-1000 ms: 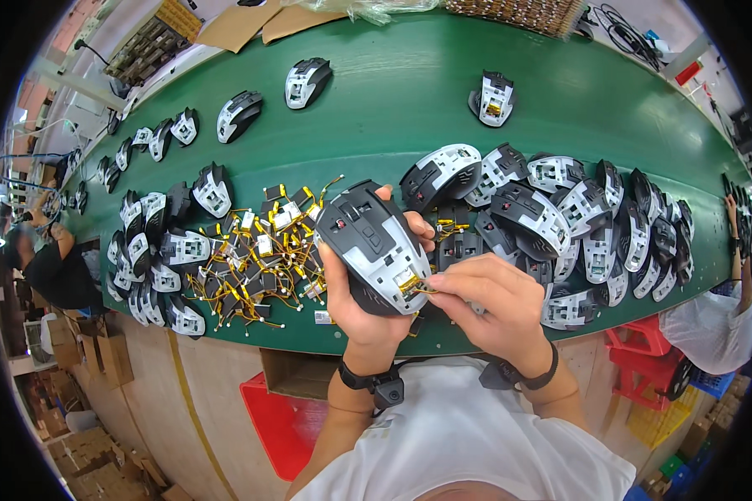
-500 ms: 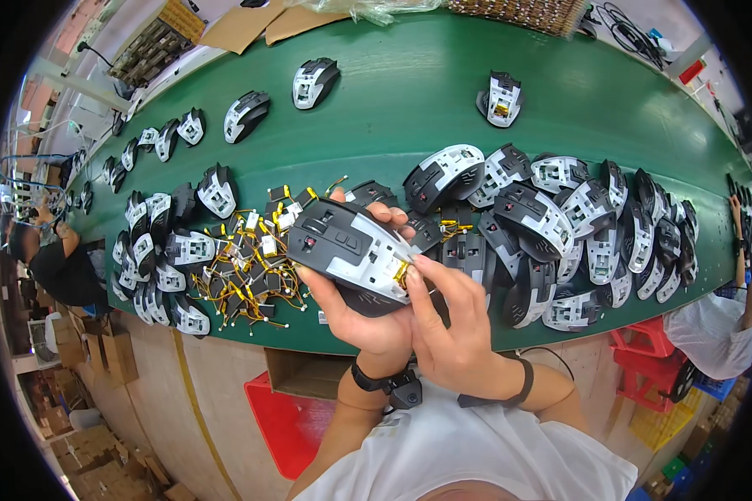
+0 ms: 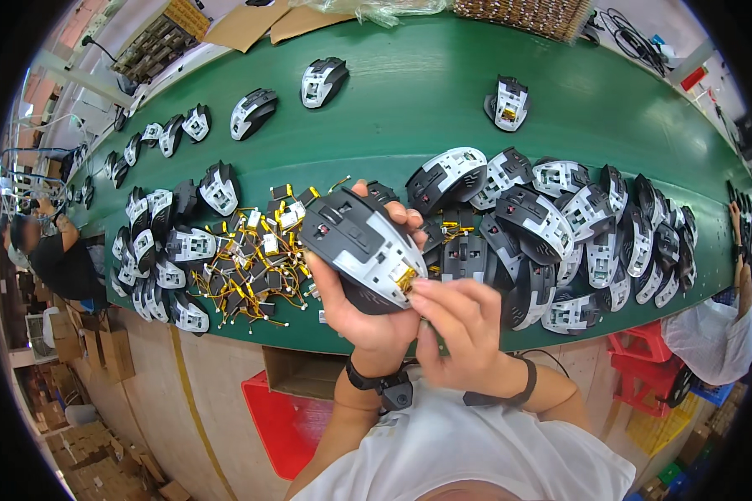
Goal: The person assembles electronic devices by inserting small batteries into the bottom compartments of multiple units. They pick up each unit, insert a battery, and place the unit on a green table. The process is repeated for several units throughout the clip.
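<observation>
My left hand (image 3: 355, 321) is wrapped around a partly assembled computer mouse (image 3: 357, 244), black with a white rear panel and no top cover over its rear. In the open rear recess lies a small battery (image 3: 405, 279) in yellow tape. At that end my right hand (image 3: 464, 330) has its fingers bent, the fingertips touching the recess edge beside the battery; whatever they pinch is hidden. Left of the held mouse, a pile of small batteries (image 3: 251, 259) with yellow tape, thin wires and white connectors lies on the green table (image 3: 409, 92).
Many similar mice (image 3: 551, 217) crowd the table on the right; another cluster (image 3: 154, 250) stands on the left. Single mice (image 3: 324, 82) form a line at the back. A red bin (image 3: 284, 426) is below the front edge. Other people sit at both far sides.
The held mouse has turned slightly clockwise and shifted a little right. My right fingertips have moved down along its rear edge, and more of the yellow battery shows.
</observation>
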